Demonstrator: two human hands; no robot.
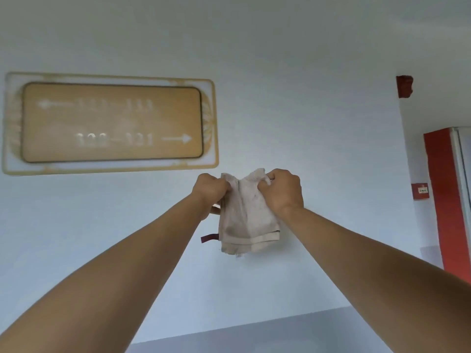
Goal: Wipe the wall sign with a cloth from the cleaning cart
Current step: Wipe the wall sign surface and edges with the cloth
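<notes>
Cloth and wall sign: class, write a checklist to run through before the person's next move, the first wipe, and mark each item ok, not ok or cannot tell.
1. Beige, stained terry cloth in hand: ok, both hands grip its top edge.
2. Left hand grip: ok, fingers curled round the cloth.
3. Right hand grip: ok, fingers pinch the cloth.
4. Cloth touching the tan rectangular wall sign: not ok, it hangs below and to the right of the sign.
5. Cloth folded into a wiping pad: not ok, it hangs loose.
6. Cloth damp: cannot tell.
</notes>
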